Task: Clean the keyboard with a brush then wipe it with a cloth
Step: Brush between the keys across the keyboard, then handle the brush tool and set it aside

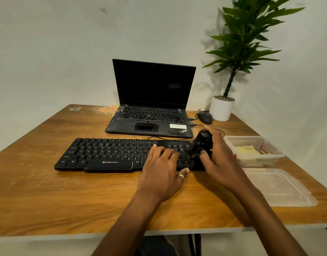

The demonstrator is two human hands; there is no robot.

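Observation:
A black keyboard [107, 154] lies across the wooden table [66, 196] in front of me. My left hand [162, 170] rests flat on the keys right of the keyboard's middle, its fingers straight. My right hand [220, 156] grips a black brush [200, 145] over the keyboard's right end, which the hand and brush largely hide. The brush looks blurred. A yellow cloth [246, 150] lies folded inside a clear plastic container [269, 156] to the right of the keyboard.
An open black laptop [151, 100] stands behind the keyboard, with a black mouse [205, 117] and a white potted plant [221, 108] at the back right. The container's clear lid [277, 187] lies near the table's right front edge.

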